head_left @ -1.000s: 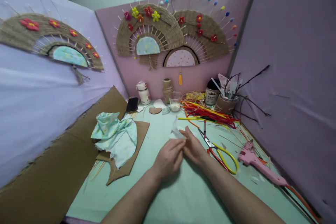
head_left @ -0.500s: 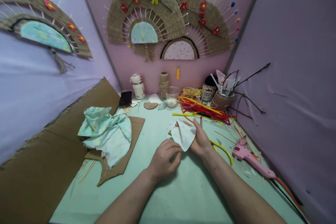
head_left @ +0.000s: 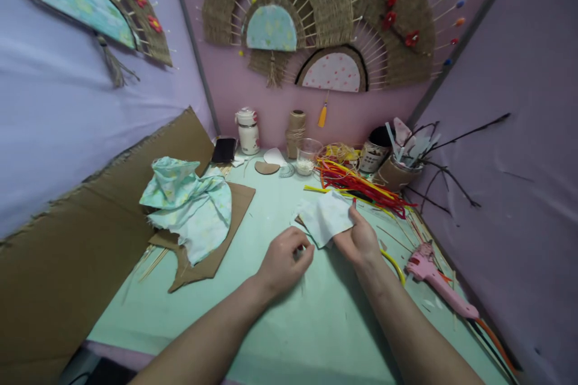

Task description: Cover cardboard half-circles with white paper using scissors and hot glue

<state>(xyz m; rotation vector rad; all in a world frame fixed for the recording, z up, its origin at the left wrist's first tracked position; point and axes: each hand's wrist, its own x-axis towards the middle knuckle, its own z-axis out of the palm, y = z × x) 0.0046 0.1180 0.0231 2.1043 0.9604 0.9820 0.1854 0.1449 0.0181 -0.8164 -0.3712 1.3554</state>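
A pale green table [head_left: 325, 337] is seen walled in by purple panels, with a large cardboard sheet [head_left: 85, 234] leaning at the left and cut off by the frame's lower edge. Crumpled floral fabric [head_left: 192, 207] is laid on a smaller cardboard piece [head_left: 212, 252]. A pink glue gun [head_left: 436, 283] is placed near the table's right edge. A small white fabric piece [head_left: 327, 216] is pinched at its right edge by the right hand [head_left: 361, 243], above the table's middle; what lies beneath it is hidden. The left hand [head_left: 284, 261] is curled loosely just beside the piece's lower corner; whether anything is gripped cannot be told. Scissors, of which only a yellow handle [head_left: 392, 261] shows, are largely covered by the right hand.
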